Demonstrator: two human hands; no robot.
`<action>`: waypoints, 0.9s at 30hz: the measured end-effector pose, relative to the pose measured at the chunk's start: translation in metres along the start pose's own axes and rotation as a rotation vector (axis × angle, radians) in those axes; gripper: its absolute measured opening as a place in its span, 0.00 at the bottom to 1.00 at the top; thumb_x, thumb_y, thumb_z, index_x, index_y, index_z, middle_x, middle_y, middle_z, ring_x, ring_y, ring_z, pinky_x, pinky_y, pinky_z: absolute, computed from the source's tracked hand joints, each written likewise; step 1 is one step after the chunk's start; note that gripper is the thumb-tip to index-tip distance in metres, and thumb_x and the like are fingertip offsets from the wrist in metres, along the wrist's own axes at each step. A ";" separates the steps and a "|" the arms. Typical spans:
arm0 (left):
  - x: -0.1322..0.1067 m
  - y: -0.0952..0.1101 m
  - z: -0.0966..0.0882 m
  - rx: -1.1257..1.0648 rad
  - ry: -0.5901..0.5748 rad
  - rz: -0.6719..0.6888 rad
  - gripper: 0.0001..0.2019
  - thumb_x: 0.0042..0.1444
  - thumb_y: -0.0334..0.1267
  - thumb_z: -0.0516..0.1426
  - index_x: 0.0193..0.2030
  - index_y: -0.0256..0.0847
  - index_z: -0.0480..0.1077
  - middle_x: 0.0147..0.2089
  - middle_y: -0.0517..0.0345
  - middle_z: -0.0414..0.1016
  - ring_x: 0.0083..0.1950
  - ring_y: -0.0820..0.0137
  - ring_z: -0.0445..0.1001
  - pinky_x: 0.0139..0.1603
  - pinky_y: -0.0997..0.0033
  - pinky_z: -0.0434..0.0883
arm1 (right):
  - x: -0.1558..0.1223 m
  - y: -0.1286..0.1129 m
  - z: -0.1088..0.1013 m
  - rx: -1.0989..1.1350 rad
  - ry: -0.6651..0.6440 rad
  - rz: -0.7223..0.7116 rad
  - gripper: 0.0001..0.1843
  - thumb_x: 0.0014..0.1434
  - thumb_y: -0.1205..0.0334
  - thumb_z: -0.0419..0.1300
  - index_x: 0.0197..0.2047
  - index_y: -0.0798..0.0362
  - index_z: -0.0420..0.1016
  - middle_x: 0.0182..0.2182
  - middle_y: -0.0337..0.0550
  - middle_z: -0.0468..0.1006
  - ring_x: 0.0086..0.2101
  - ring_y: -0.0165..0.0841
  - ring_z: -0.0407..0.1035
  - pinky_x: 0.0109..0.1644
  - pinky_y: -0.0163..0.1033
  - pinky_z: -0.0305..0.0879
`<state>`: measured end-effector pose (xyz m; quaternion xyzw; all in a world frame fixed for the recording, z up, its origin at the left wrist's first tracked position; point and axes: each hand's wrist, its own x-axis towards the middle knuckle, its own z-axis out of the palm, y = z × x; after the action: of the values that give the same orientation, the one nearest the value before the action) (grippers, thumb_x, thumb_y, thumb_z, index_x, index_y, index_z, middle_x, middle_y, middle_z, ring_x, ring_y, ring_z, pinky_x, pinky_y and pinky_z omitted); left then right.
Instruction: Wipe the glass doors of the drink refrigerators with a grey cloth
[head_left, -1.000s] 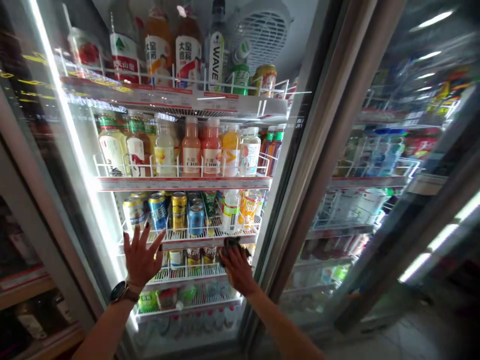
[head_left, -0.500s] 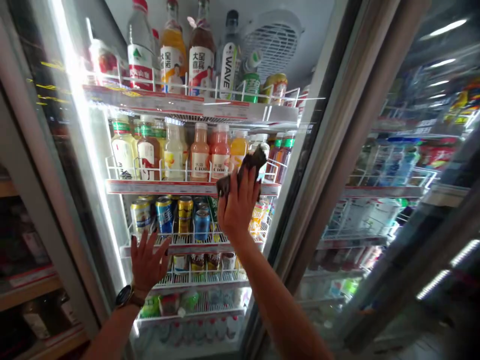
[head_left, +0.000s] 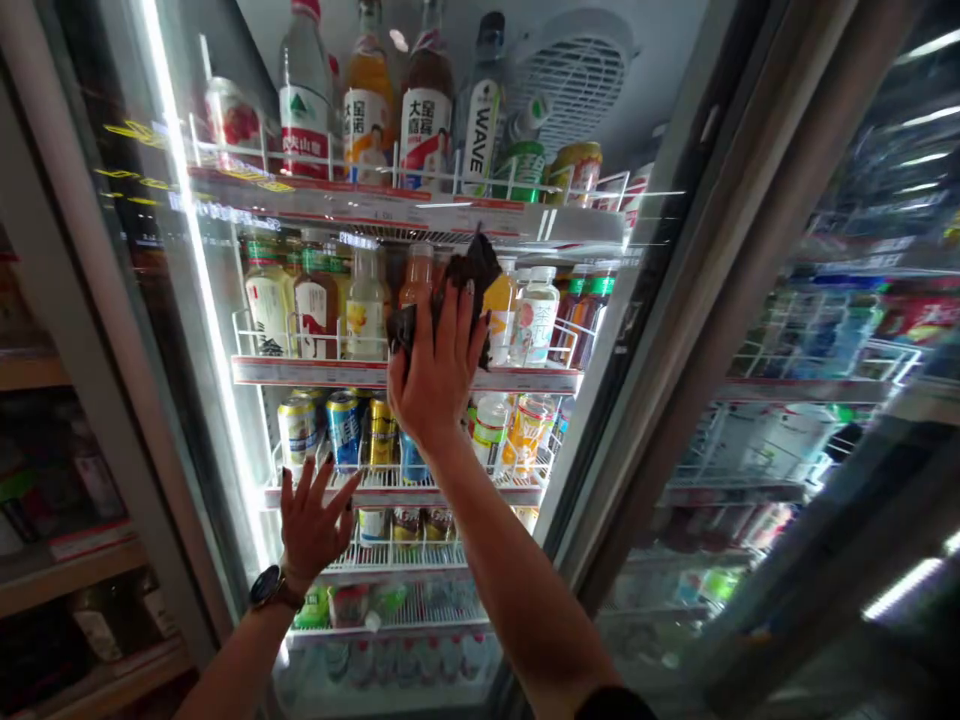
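My right hand (head_left: 437, 385) presses a crumpled dark cloth (head_left: 480, 262) flat against the glass door (head_left: 660, 60) of a lit drinks fridge, in front of the second shelf's bottles. Its fingers lie over the cloth, whose edges stick out above and to the left. Lower on the left, my left hand (head_left: 316, 525) is spread with fingers apart, at or close to the glass in front of the cans (head_left: 343, 430); whether it touches cannot be made out. It holds nothing. A dark watch (head_left: 266, 587) sits on that wrist.
Behind the glass, tall bottles (head_left: 426, 110) stand on the top shelf (head_left: 360, 205), beside a round fan grille (head_left: 574, 70). Juice bottles (head_left: 365, 310) fill the second shelf. A metal door frame (head_left: 697, 300) runs down the right, with blurred shelves beyond. Wooden shelves (head_left: 75, 575) stand at left.
My right hand and the cloth have moved left across the glass, uncovering the bottles to their right. My left hand stays spread in nearly the same place. The view has shifted slightly.
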<state>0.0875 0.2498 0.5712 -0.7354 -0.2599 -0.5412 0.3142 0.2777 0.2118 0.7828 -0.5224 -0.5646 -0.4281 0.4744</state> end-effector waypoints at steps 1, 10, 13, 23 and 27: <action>-0.001 0.000 0.001 -0.002 0.002 -0.006 0.41 0.61 0.30 0.60 0.78 0.60 0.54 0.82 0.60 0.47 0.82 0.53 0.47 0.82 0.38 0.46 | -0.005 -0.004 0.002 0.009 -0.013 -0.018 0.38 0.70 0.59 0.49 0.79 0.62 0.48 0.78 0.59 0.48 0.78 0.51 0.34 0.79 0.69 0.39; 0.000 0.000 0.000 -0.032 0.008 -0.005 0.35 0.62 0.31 0.58 0.75 0.56 0.60 0.81 0.58 0.51 0.83 0.55 0.46 0.82 0.41 0.46 | -0.268 -0.016 0.020 0.086 -0.101 -0.095 0.44 0.64 0.71 0.49 0.81 0.56 0.41 0.66 0.60 0.73 0.75 0.48 0.49 0.74 0.68 0.56; 0.002 0.002 -0.002 -0.021 0.012 -0.007 0.37 0.61 0.30 0.59 0.76 0.56 0.59 0.81 0.58 0.51 0.83 0.55 0.46 0.82 0.41 0.46 | -0.160 -0.016 0.014 0.064 -0.034 -0.015 0.43 0.67 0.69 0.49 0.81 0.57 0.38 0.71 0.65 0.65 0.77 0.52 0.42 0.73 0.74 0.53; 0.005 -0.004 0.000 -0.030 0.009 0.026 0.41 0.60 0.31 0.60 0.78 0.57 0.54 0.83 0.62 0.44 0.83 0.57 0.44 0.84 0.45 0.40 | -0.205 0.010 0.008 -0.014 -0.123 -0.027 0.41 0.64 0.67 0.51 0.79 0.57 0.49 0.72 0.62 0.64 0.76 0.53 0.46 0.74 0.72 0.54; 0.002 -0.009 0.000 -0.054 0.019 0.034 0.41 0.58 0.31 0.63 0.77 0.58 0.57 0.82 0.56 0.47 0.82 0.48 0.48 0.82 0.35 0.42 | -0.265 0.032 0.002 -0.028 -0.159 -0.037 0.42 0.62 0.69 0.52 0.78 0.61 0.50 0.70 0.64 0.67 0.76 0.51 0.45 0.72 0.68 0.59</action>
<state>0.0813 0.2563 0.5743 -0.7429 -0.2298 -0.5493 0.3059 0.3109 0.1679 0.5215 -0.5509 -0.6040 -0.4017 0.4127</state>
